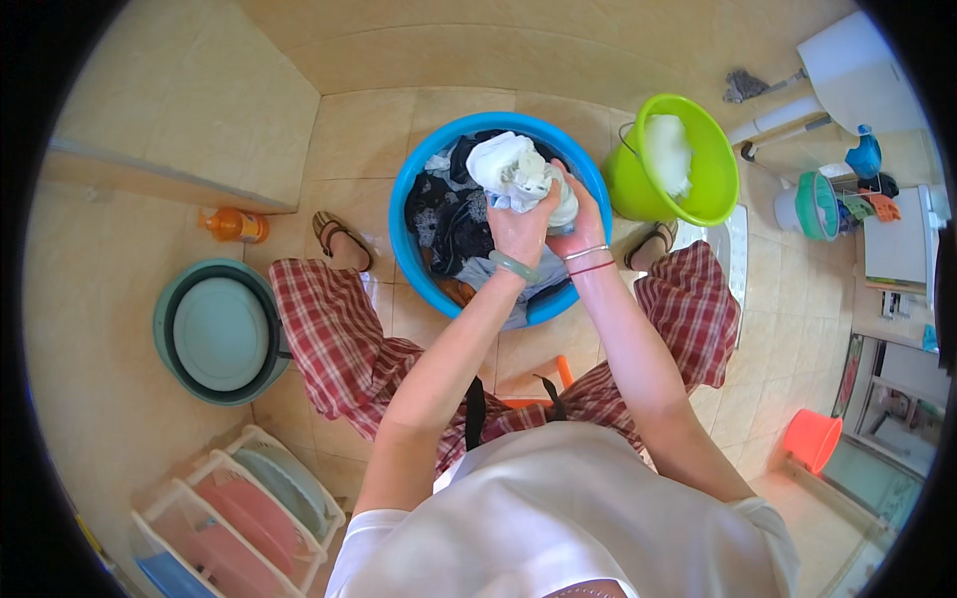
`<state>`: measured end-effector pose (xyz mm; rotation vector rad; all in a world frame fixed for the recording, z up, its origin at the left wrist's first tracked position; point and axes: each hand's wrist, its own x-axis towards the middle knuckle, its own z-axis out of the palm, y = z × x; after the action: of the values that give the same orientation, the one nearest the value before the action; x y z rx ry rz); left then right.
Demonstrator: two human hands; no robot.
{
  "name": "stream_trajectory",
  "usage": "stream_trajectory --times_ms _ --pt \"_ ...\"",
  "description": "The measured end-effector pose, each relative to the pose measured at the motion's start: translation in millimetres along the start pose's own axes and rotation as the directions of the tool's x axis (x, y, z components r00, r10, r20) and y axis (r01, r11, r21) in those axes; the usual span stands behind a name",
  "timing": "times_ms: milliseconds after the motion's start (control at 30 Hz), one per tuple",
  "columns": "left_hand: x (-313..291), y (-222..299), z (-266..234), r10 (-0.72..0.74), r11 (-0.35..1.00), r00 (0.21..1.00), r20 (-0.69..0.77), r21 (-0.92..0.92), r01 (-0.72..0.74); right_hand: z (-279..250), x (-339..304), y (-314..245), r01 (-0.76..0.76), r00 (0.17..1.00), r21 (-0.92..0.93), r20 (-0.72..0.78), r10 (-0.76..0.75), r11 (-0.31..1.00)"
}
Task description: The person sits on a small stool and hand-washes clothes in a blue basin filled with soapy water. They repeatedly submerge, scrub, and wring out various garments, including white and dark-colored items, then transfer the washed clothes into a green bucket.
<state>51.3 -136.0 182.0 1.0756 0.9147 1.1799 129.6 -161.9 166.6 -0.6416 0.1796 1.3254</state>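
Both my hands are closed around a bunched white cloth (510,167), held above a round blue basin (401,204). My left hand (521,227), with a pale green bangle at its wrist, grips the cloth from below and the left. Around its right side wraps my right hand (580,214), which has a silver bangle and a red string at the wrist. What kind of garment the cloth is, I cannot tell. Beneath it the basin holds dark and grey wet clothes (454,224). Part of that heap is hidden by my hands and forearms.
A lime-green bucket (628,184) with a white item inside stands right of the basin. To the left are an orange bottle (235,225) and a grey-green basin (164,329). A rack of basins (264,498) sits lower left; a red bucket (810,441) is lower right.
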Motion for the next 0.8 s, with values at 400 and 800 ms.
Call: stream_trajectory --times_ms 400,800 --pt "8 23 -19 0.234 0.888 0.905 0.356 0.300 -0.347 -17 33 -10 -0.449 0.706 0.004 0.615 0.352 0.894" --pt "18 26 -34 0.212 0.842 0.810 0.547 0.318 -0.435 -8 26 -15 0.540 0.690 -0.586 0.719 0.081 0.605"
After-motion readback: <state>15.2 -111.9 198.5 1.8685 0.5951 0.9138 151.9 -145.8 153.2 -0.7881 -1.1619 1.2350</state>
